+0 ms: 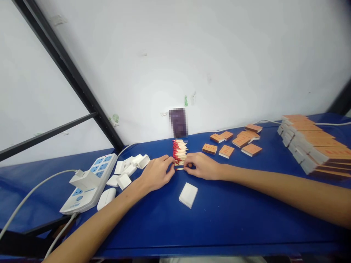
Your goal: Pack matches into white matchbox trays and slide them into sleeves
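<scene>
A stack of red-headed matchsticks lies in the middle of the blue table, heads to the left. My left hand is at the head side, fingers curled with the tips closed at the nearest matches. On the other side, my right hand has thumb and forefinger bent together at the plain ends. One loose matchstick spans the small gap between my fingertips, just in front of the stack. Closer to me lies a white matchbox tray. Exactly how many matches the fingers grip is hidden.
White inner trays are heaped left, beside a white rounded case and a power strip with cables. Orange matchboxes lie scattered to the right, with stacked ones beyond. A pixelated dark object leans on the wall.
</scene>
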